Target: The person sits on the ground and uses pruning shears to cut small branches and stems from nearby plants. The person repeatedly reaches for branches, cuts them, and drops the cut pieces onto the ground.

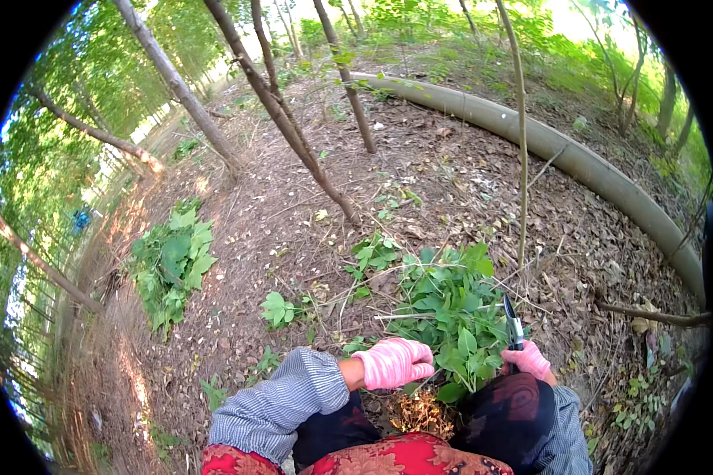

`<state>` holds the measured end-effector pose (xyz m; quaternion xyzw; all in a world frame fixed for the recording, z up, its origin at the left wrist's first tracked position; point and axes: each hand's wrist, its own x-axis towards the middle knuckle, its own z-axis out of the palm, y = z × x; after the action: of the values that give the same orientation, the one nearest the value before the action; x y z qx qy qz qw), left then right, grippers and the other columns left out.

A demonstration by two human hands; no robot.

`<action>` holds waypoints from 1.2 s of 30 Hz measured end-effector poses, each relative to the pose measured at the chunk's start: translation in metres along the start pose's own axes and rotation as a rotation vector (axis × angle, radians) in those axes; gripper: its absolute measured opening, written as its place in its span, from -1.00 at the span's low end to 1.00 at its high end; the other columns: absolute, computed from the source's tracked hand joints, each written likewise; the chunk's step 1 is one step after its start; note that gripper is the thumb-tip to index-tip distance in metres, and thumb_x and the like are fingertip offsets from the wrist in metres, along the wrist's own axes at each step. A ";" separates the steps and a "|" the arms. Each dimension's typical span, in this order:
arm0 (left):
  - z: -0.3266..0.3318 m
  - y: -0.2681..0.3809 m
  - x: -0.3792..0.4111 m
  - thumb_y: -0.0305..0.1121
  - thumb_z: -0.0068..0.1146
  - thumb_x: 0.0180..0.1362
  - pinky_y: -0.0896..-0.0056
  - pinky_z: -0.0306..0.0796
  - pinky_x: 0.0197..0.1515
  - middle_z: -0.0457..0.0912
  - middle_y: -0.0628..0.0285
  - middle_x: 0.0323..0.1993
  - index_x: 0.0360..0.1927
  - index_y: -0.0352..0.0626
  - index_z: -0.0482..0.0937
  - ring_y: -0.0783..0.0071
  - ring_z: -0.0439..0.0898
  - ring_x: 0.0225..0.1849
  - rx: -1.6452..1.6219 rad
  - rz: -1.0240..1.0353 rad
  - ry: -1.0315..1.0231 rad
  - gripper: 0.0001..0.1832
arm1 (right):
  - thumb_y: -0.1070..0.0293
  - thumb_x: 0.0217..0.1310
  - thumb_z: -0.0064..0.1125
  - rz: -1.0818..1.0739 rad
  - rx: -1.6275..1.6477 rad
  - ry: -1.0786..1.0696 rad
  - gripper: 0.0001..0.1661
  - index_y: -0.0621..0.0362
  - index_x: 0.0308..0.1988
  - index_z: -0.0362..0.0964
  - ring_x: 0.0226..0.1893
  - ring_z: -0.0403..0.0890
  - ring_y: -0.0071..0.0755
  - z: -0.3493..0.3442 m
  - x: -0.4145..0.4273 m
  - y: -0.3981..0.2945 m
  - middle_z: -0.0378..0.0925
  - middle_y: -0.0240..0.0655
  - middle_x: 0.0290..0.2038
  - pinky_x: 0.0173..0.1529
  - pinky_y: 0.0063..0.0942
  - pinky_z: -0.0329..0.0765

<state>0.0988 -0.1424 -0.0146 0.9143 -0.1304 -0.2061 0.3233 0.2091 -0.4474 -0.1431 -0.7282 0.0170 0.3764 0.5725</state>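
Observation:
My left hand (395, 363), in a pink-and-white knit glove, is curled at the left edge of a leafy green plant heap (445, 303); whether anything is between its fingers cannot be made out. At the heap's right side my right hand (526, 360), in a pink glove, is closed around the dark handle of pruning shears (513, 325). The shears point up and away from me, their dark blade above the leaves. Dry brown plant matter (420, 414) lies between my knees, below the heap.
Thin tree trunks rise ahead, one (309, 151) leaning and one slim stem (521, 178) just beyond the heap. A long pale pipe-like tube (499, 116) curves across the back right. Another pile of green leaves (175, 258) lies at left. A bare branch (653, 316) juts in at right.

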 end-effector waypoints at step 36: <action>-0.440 -0.229 0.204 0.01 0.23 -0.05 0.26 0.22 0.19 0.31 -0.22 0.16 0.27 -0.44 0.02 0.03 0.33 0.21 0.222 -0.800 1.145 -0.02 | 0.32 -0.01 0.30 0.263 -0.054 -0.396 -0.67 0.28 -0.27 0.41 -0.52 0.58 -0.49 0.063 0.120 -0.109 0.55 -0.29 -0.51 -0.41 -0.52 0.51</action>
<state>0.5052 0.1915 0.0889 0.8844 0.3858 0.2186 0.1455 0.3110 -0.3075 -0.1254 -0.6466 -0.0109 0.5836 0.4912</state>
